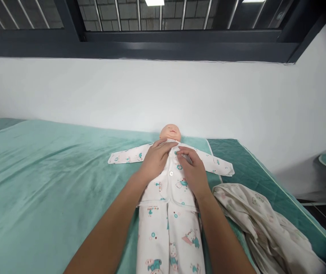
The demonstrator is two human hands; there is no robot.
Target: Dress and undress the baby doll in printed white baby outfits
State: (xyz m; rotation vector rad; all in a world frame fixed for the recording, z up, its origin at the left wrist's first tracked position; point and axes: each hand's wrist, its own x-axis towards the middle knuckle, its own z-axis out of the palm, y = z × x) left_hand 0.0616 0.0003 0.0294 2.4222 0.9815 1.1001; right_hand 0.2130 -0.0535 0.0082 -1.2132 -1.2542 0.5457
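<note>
A baby doll [171,131] lies on its back, dressed in a white printed baby shirt [159,188] with both sleeves spread sideways. White printed baby pants [153,243] cover its legs. Across the upper chest lies my left hand [157,158], its fingers stretched over the fabric towards the front opening below the neck. My right hand [193,167] is on the other side of the opening, fingers bent and tips pinched at the shirt's edge near the collar. A button [171,173] shows on the front below the hands. What lies under the fingertips is partly hidden.
A crumpled, pale printed cloth [260,220] lies to the right of the doll. Beneath everything is a bed with a light green cover [51,182] and a darker green part [228,152]. Behind stand a white wall [108,95] and a dark window frame [165,47].
</note>
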